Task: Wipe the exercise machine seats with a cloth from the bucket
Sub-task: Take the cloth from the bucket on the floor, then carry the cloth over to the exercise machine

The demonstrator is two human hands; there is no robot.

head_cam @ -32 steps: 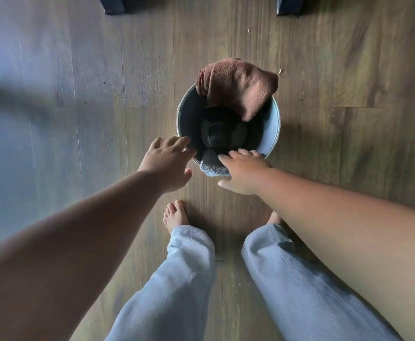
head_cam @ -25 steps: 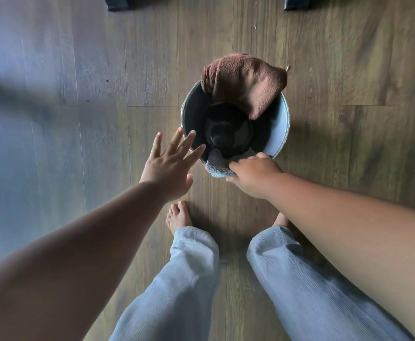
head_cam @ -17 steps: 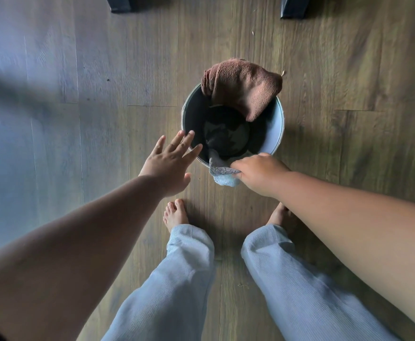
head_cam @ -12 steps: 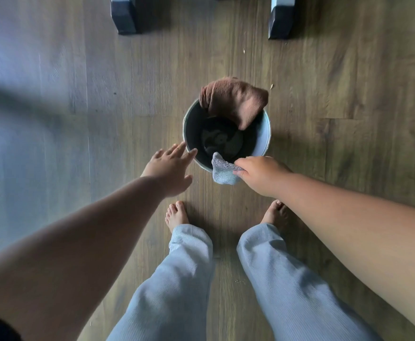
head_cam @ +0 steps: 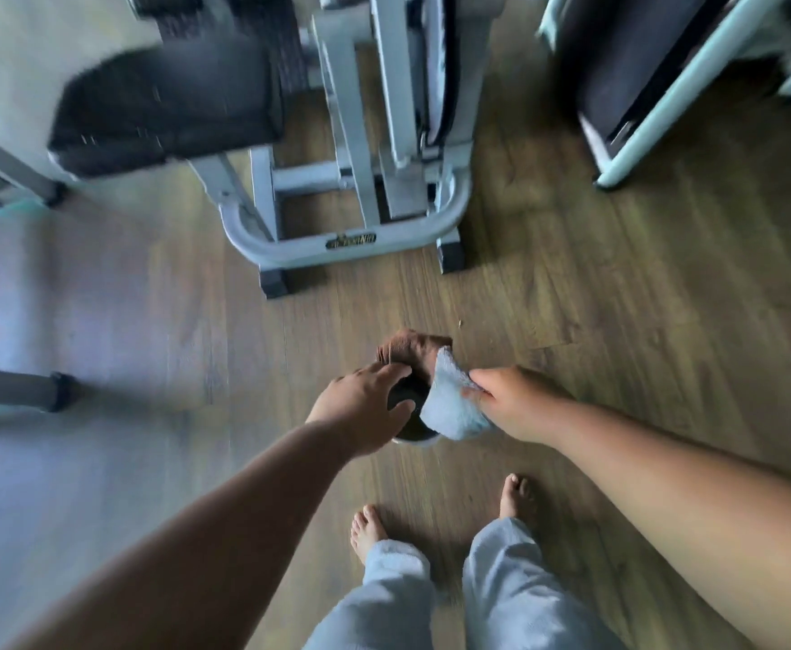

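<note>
Wooden plank floor (head_cam: 619,321) now shown much more widely than half a second ago, with the view tipped up from the bucket. Newly in sight at the top: grey metal exercise machine frame (head_cam: 351,227), standing on the floor's far middle. Black padded seat (head_cam: 168,105) at top left, blurred, not yet wiped. Second dark pad (head_cam: 637,63) in a pale frame toward the top right corner. Metal bucket (head_cam: 414,438) on the floor near the centre, mostly hidden beneath both hands. Brown towel (head_cam: 407,349) draped over the bucket's far rim, as before. Pale blue cloth (head_cam: 450,405) now lifted clear above the bucket, no longer hanging at the near rim. Right hand (head_cam: 515,405) pinching that cloth between thumb and fingers. Left hand (head_cam: 365,405) over the bucket's left side, fingers loosely spread, holding nothing. Cloth fetched, so probably next: carrying it across to the seat.
</note>
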